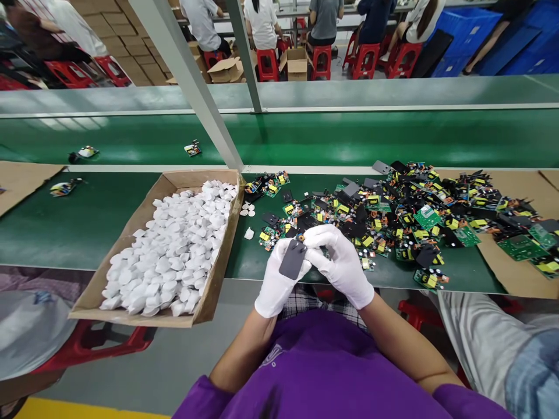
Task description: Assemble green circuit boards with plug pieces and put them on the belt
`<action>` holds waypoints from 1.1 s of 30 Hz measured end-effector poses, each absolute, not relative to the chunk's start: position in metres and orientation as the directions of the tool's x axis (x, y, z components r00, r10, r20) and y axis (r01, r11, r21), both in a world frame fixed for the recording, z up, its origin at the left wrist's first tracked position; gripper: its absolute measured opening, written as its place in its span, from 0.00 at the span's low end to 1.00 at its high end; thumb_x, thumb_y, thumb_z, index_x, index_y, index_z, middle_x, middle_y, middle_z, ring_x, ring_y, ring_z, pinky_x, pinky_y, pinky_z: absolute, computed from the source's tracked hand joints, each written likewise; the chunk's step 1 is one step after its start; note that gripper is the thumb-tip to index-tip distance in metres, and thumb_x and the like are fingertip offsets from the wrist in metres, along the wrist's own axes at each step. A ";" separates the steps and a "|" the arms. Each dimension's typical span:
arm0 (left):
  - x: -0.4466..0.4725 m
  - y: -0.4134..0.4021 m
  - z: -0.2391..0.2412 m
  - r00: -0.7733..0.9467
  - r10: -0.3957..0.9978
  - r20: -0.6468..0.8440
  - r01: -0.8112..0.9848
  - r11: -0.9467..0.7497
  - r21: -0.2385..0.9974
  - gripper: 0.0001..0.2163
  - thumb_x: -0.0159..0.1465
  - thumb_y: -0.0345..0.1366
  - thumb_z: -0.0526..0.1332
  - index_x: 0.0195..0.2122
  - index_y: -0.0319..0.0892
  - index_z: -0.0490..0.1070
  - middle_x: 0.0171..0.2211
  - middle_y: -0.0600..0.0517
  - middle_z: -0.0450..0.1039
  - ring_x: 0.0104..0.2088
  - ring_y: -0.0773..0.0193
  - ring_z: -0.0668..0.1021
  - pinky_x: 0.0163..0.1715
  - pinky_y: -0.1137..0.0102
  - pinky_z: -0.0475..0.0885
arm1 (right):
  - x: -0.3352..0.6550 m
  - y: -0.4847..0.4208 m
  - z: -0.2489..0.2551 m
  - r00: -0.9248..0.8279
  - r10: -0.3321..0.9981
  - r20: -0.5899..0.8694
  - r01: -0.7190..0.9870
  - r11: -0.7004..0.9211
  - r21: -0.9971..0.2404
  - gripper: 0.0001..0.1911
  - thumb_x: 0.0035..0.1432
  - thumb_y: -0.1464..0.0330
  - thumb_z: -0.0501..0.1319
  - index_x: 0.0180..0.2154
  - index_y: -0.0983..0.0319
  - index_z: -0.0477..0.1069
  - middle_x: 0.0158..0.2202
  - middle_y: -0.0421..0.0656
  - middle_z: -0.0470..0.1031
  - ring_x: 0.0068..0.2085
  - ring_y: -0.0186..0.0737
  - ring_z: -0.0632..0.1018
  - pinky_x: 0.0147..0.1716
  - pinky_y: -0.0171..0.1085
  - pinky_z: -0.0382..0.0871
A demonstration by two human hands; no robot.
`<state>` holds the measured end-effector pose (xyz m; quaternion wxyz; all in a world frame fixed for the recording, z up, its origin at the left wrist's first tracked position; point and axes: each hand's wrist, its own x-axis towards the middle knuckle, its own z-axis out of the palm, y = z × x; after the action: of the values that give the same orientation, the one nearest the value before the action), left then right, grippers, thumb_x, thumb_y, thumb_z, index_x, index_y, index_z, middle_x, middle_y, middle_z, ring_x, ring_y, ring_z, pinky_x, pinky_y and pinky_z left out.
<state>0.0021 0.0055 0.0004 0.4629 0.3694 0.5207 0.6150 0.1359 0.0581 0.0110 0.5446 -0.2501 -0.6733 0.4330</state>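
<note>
Both my hands wear white gloves and meet just over the near edge of the green bench. My left hand (276, 285) is closed on a flat dark grey sheet (292, 259), held upright between thumb and fingers. My right hand (340, 262) is curled, its fingertips pinched on a small circuit board (324, 252) that is mostly hidden by the fingers. Directly behind my hands lies a wide heap of green circuit boards with yellow parts and dark sheets (406, 221). A cardboard tray (144, 216) full of small white plastic shells (174, 250) sits to the left.
A grey slanted post (192, 87) rises behind the tray. Beyond it runs a green conveyor belt (349, 137) carrying a couple of stray boards (193, 149). Cardboard sheets lie at the bench's far left and right. Several people sit on red stools at the back. Another person's leg (493, 349) is at my right.
</note>
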 end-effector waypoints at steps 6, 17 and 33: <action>0.005 0.007 0.000 -0.047 0.971 -0.234 -0.546 0.171 0.820 0.22 0.50 0.51 0.73 0.38 0.40 0.77 0.36 0.49 0.78 0.35 0.62 0.78 0.39 0.66 0.75 | 0.138 0.055 0.002 -0.332 0.863 0.380 -0.146 0.351 -0.925 0.15 0.62 0.67 0.65 0.51 0.52 0.74 0.50 0.42 0.79 0.50 0.41 0.78 0.52 0.44 0.73; 0.001 0.010 -0.004 -0.033 0.958 -0.283 -0.598 0.208 0.774 0.22 0.48 0.50 0.75 0.36 0.38 0.79 0.37 0.47 0.80 0.40 0.56 0.80 0.41 0.63 0.77 | 0.139 0.056 -0.003 -0.309 0.816 0.489 -0.085 0.488 -0.868 0.15 0.58 0.69 0.68 0.48 0.54 0.74 0.50 0.44 0.77 0.53 0.43 0.77 0.55 0.46 0.71; 0.005 0.013 0.003 0.070 0.959 -0.274 -0.673 0.248 0.697 0.20 0.51 0.53 0.71 0.23 0.41 0.71 0.22 0.56 0.67 0.24 0.67 0.72 0.29 0.69 0.74 | 0.148 0.063 -0.002 -0.427 0.688 0.587 0.016 0.655 -0.756 0.24 0.62 0.61 0.64 0.59 0.51 0.67 0.57 0.47 0.73 0.60 0.50 0.72 0.59 0.52 0.68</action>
<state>0.0053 0.0126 0.0033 0.7037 0.1995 0.3592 0.5797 0.1476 0.0634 -0.0024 0.4842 -0.2287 -0.7700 0.3469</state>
